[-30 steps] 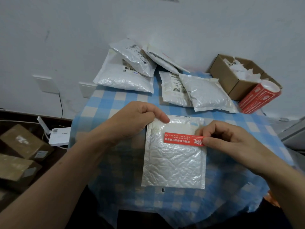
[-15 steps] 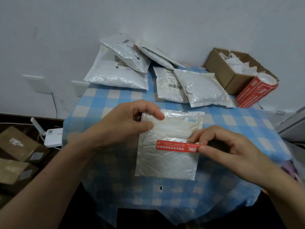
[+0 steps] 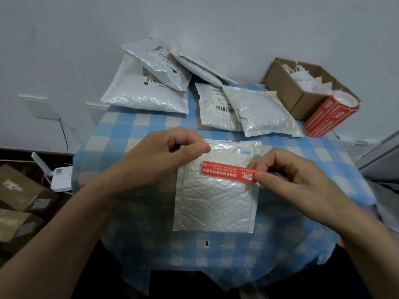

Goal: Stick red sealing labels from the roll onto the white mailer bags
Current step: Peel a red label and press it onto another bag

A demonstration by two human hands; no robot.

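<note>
White mailer bag (image 3: 216,203) is lying flat on the checked tablecloth (image 3: 129,134). Left hand (image 3: 155,160) is pinching its far-left corner. Right hand (image 3: 298,180) is pinching the red label (image 3: 228,171) by its right end, across the bag's far part. Label roll (image 3: 332,113) is sitting far right.

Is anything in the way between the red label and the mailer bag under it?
Nothing visible. The right hand pinches the red label over the white mailer bag; the left hand holds the bag's top left corner, clear of it.
</note>
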